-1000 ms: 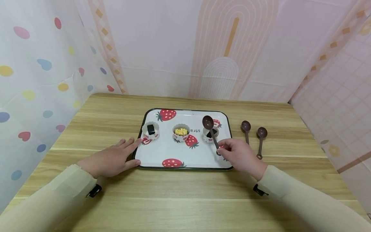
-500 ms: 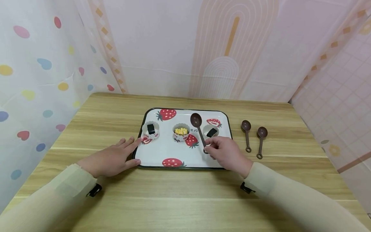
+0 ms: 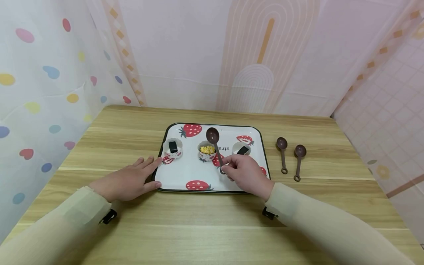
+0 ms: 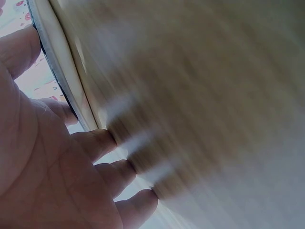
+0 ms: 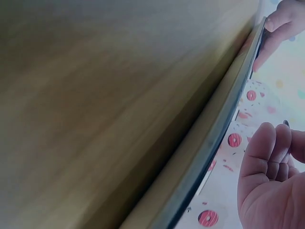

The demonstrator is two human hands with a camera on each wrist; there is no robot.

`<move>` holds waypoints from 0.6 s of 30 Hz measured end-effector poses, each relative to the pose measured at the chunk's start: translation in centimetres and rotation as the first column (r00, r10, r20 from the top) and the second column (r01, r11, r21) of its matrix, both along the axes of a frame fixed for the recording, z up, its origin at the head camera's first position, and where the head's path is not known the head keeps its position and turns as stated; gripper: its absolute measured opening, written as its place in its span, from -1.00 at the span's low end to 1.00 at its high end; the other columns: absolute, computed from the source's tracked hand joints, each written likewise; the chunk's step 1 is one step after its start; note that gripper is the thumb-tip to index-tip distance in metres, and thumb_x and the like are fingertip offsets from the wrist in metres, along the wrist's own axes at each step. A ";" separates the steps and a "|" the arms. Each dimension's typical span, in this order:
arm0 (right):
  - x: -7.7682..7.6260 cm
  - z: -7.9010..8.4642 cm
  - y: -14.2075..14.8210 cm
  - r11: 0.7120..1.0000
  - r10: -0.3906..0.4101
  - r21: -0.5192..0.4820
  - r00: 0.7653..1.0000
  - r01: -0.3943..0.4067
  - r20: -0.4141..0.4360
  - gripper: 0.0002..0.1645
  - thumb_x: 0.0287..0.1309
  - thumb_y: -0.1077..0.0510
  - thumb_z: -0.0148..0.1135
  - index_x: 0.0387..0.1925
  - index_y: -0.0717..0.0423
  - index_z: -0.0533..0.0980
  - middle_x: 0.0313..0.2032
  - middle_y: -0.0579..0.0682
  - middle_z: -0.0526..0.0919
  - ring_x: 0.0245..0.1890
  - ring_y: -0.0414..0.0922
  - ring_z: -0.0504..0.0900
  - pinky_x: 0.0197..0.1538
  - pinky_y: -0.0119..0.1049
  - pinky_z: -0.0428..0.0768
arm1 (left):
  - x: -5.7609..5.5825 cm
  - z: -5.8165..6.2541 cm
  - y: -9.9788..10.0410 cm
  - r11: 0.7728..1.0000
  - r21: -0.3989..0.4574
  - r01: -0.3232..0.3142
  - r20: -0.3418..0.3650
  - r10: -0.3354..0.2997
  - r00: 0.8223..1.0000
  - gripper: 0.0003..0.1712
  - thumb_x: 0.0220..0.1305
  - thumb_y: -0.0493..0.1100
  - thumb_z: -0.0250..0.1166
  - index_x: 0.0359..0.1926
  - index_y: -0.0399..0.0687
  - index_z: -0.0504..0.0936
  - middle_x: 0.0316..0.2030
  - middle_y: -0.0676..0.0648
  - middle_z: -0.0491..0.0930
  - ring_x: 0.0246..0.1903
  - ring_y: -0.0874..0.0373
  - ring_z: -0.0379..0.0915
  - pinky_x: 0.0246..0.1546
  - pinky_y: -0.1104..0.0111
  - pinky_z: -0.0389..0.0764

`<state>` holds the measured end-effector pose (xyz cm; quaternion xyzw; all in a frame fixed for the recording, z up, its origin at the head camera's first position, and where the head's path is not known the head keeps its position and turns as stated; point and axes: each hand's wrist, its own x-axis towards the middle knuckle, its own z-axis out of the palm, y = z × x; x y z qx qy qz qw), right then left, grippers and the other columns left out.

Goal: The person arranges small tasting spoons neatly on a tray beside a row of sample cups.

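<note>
One brown spoon is pinched by the right hand, whose grip is closed near the end of the handle. In the head view its bowl points between eleven and twelve o'clock from the fingers, over a white tray with a dark rim and printed strawberries. Near the tray's centre stands the middle cup, with a yellow topping; the spoon's handle passes across its three o'clock edge, and whether the two touch cannot be told. Toward nine o'clock on the tray, the left cup holds a white and black piece. Toward two or three o'clock, the right cup holds a similar dark-topped piece, and the right hand hides the cup's lower part.

The left hand touches the tray's edge between eight and nine o'clock, its grip released and fingers spread.

Beyond the tray at three o'clock, two more brown spoons lie apart on the wooden bench: an inner spoon and an outer spoon, bowls toward twelve and handles toward six. A dotted curtain hangs at ten o'clock.
</note>
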<state>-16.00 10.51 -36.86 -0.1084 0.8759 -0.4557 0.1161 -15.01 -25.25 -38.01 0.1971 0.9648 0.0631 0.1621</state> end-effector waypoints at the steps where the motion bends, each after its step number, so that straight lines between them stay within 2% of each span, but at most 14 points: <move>1: 0.0 0.0 -0.2 1.000 -0.002 -0.005 1.000 0.002 0.006 -0.83 0.43 0.17 0.32 -0.05 0.12 0.73 -0.39 0.05 0.74 -0.49 -0.17 0.51 -0.48 -0.37 0.35 | 0.0 0.0 0.0 1.000 -0.001 -0.001 0.000 0.001 1.000 0.05 0.50 0.41 0.11 0.68 -0.13 0.05 0.58 -0.48 0.12 0.52 -0.62 0.01 0.43 -0.38 0.27; 11: -0.6 -0.1 -2.0 0.999 0.012 -0.041 0.999 -0.010 0.035 -0.80 0.44 0.18 0.32 -0.02 0.17 0.73 -0.31 0.08 0.77 -0.45 -0.17 0.54 -0.44 -0.37 0.42 | 0.0 0.0 0.1 1.000 0.001 0.001 -0.002 -0.001 1.000 0.03 0.52 0.39 0.11 0.68 -0.16 0.05 0.58 -0.48 0.11 0.52 -0.61 0.02 0.44 -0.36 0.27; 18: -0.8 -0.5 -3.4 0.997 -0.003 -0.077 0.998 0.008 0.063 -0.82 0.43 0.19 0.32 -0.06 0.18 0.73 -0.39 0.07 0.73 -0.48 -0.21 0.52 -0.46 -0.40 0.39 | 0.0 0.0 0.1 1.000 -0.004 -0.005 0.008 0.005 1.000 0.06 0.49 0.43 0.09 0.68 -0.13 0.03 0.58 -0.49 0.10 0.51 -0.62 0.01 0.42 -0.40 0.26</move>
